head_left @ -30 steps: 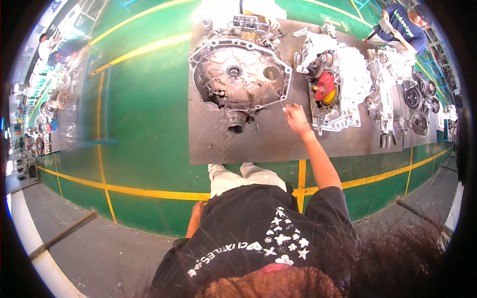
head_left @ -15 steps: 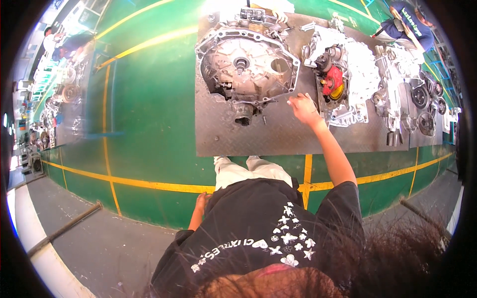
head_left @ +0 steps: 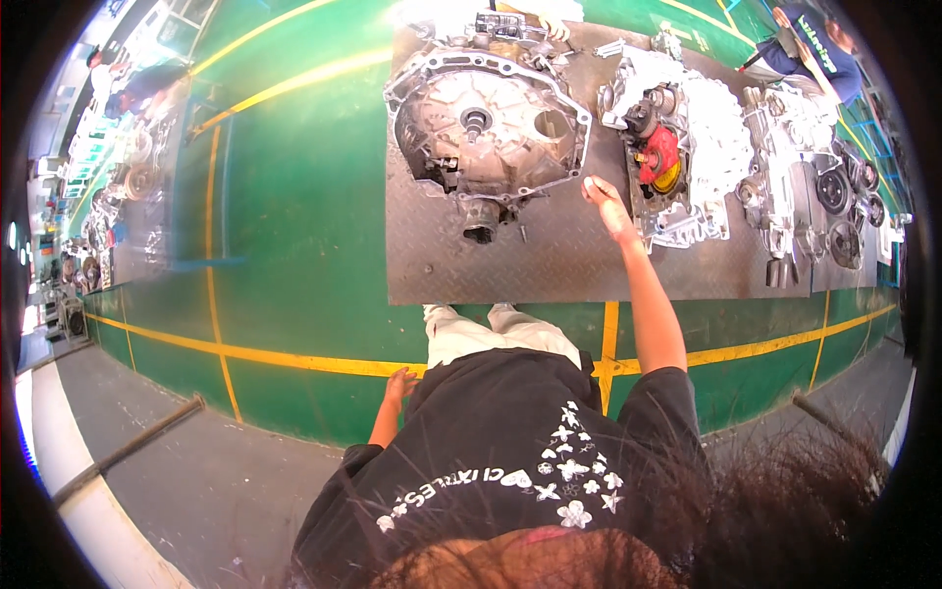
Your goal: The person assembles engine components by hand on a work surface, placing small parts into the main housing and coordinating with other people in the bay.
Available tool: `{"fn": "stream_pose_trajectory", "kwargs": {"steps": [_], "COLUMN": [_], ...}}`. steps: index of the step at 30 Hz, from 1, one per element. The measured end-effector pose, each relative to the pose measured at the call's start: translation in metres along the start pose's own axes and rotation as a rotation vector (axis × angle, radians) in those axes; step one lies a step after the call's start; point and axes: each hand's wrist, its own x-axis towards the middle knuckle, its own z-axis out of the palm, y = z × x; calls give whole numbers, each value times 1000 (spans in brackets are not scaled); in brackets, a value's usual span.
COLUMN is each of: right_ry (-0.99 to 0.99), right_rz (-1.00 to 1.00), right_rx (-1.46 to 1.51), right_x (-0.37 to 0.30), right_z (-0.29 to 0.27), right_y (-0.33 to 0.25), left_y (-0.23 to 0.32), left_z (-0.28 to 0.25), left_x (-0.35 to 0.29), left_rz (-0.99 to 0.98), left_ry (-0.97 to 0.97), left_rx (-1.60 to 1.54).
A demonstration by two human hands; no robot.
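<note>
A large grey metal bell-shaped gearbox housing lies open side up on the metal-topped table, its splined shaft in the middle. My right hand is raised over the table, beside the housing's lower right rim. Its fingers are curled together; whether a small thing is in them I cannot make out. To the right of that hand is a metal casing with a red and yellow part. Away from the table, my left hand hangs by my hip with its fingers loosely apart, holding nothing.
A small bolt lies near the housing's lower edge. More engine parts with black pulleys fill the table's right end. Another person stands at the far right, and someone's hand is at the table's far edge.
My right hand has moved slightly up and to the right, and its fingers have curled in. My left hand has risen slightly beside my hip.
</note>
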Motion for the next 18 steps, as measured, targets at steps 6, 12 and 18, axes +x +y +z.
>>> {"fn": "stream_pose_trajectory", "kwargs": {"steps": [6,12,18], "right_ry": [121,287,306], "right_rz": [171,79,-73], "right_rx": [724,1073,936], "right_x": [1,-36,-29], "right_z": [35,36,42], "right_y": [9,25,0], "left_y": [3,7,-7], "left_z": [8,19,7], "left_x": [-3,-7,2], "left_rz": [-24,-28,-44], "left_ry": [-37,5,-10], "left_rx": [88,126,49]}}
